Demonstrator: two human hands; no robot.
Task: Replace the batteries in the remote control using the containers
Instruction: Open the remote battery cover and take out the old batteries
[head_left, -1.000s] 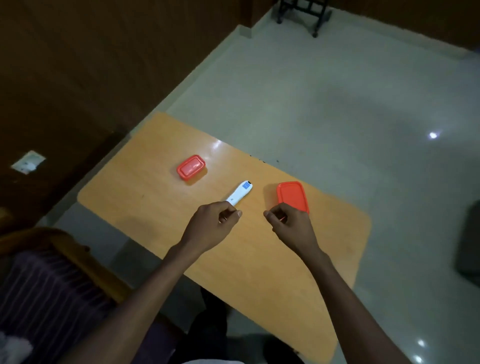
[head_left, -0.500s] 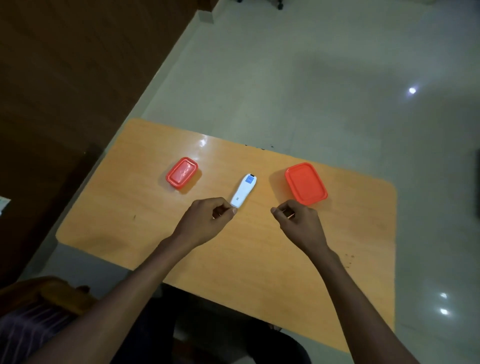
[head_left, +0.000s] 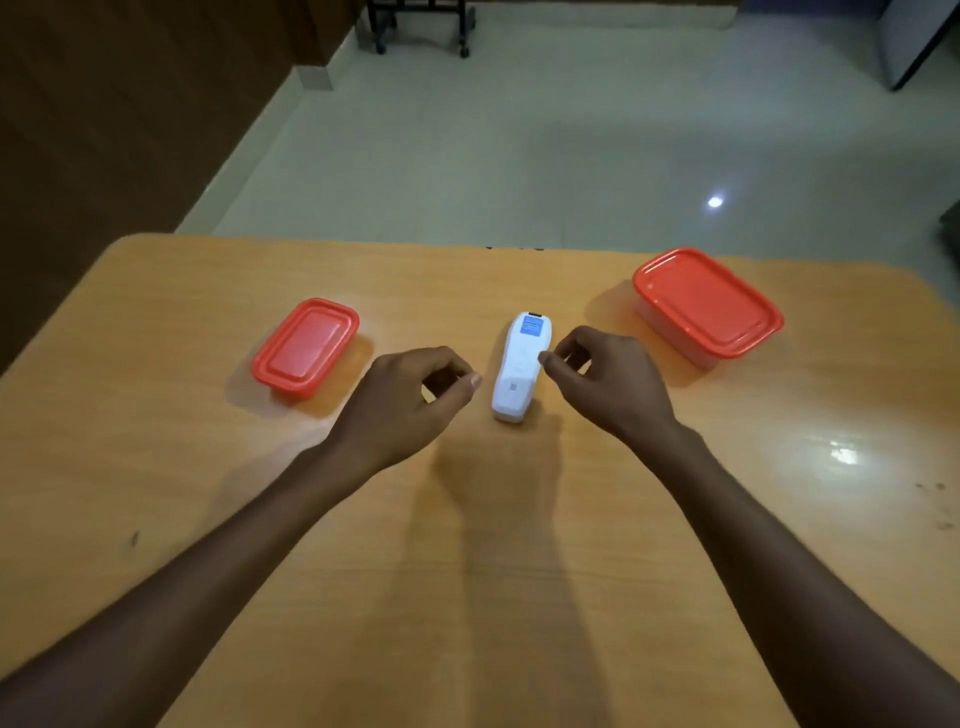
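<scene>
A white remote control with a blue label lies back-up in the middle of the wooden table. My left hand hovers just left of it, fingers curled, holding nothing. My right hand is just right of it, thumb and fingertips at the remote's right edge, not gripping it. A small container with a red lid stands to the left, lid on. A larger container with a red lid stands to the right, also closed.
Beyond the table's far edge is a pale tiled floor. A black wheeled stand is at the far top. A dark wooden wall runs along the left.
The view has moved closer and squared up to the table. Both hands have come forward to flank the remote; the right hand moved from near the large container to the remote's right edge.
</scene>
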